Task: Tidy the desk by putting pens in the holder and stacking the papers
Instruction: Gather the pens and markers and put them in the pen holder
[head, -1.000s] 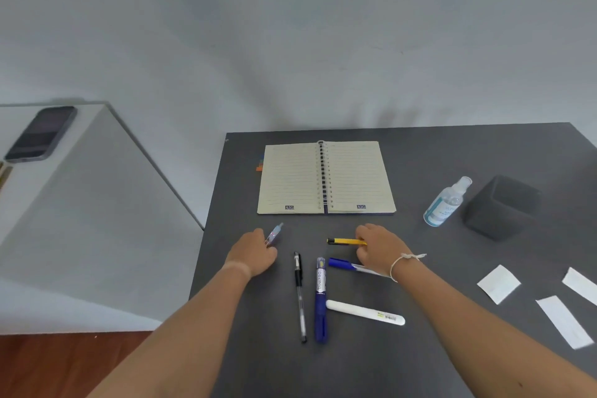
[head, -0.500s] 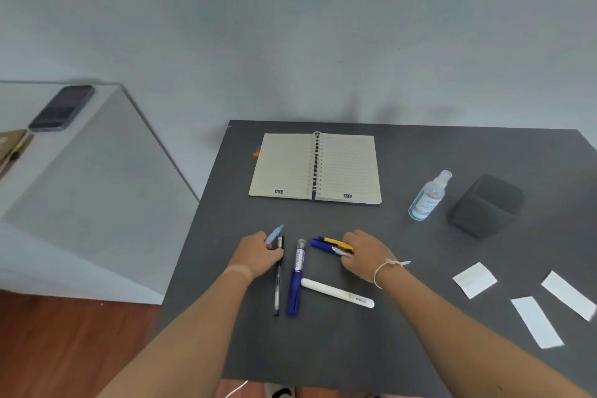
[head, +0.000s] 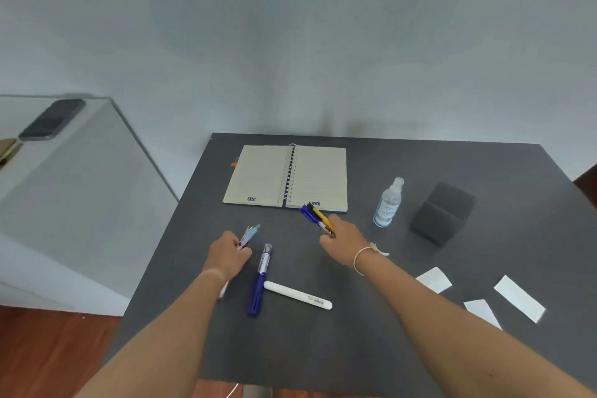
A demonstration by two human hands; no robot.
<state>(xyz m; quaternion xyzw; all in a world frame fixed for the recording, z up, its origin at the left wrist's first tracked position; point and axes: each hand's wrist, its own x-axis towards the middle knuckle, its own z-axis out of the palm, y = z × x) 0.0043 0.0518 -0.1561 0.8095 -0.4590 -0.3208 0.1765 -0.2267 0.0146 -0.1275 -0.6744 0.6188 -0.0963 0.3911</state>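
My right hand (head: 342, 244) is closed around a yellow pen and a blue pen (head: 315, 216), lifted just off the dark desk (head: 355, 342) below the notebook. A light blue pen (head: 249, 234) and what looks like a second thin pen stick out of my left hand (head: 227, 255). On the desk between my arms lie a dark blue marker (head: 261, 281) and a white marker (head: 297, 295). The black square pen holder (head: 441, 213) stands at the right. Three white paper slips (head: 433, 279) (head: 518, 298) (head: 481, 312) lie spread apart at the right front.
An open spiral notebook (head: 286, 175) lies at the back of the desk. A clear spray bottle (head: 388, 203) stands between my right hand and the holder. To the left is a white cabinet (head: 64, 197) with a phone (head: 53, 118) on top.
My right hand gathered the yellow and blue pens and lifted them toward the notebook. My left hand closed on the light blue pen and picked up the thin black pen.
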